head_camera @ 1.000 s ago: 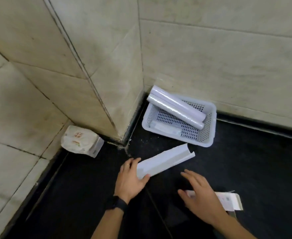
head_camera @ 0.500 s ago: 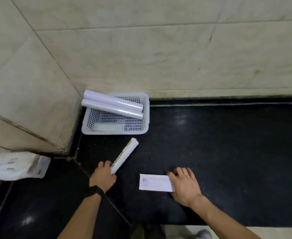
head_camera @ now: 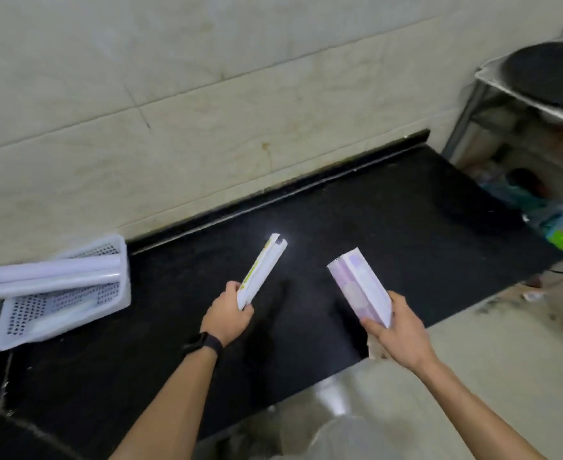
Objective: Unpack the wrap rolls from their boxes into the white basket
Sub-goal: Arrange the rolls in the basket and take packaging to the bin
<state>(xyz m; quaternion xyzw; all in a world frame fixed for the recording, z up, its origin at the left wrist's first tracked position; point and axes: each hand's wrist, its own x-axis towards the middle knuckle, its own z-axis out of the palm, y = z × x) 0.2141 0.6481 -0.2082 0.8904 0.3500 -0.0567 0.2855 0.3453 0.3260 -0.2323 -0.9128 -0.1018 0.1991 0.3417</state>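
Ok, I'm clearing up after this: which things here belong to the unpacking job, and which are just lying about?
Job: white basket, two wrap rolls lying across it, white box held in left hand, purple box held in right hand.
Lying about: metal rack, dark pan on it.

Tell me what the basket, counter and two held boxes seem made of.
Basket: white moulded plastic, matte, by its perforated walls. Counter: black polished stone, probably, given the glare. White box and purple box: thin printed card, likely, with folded edges.
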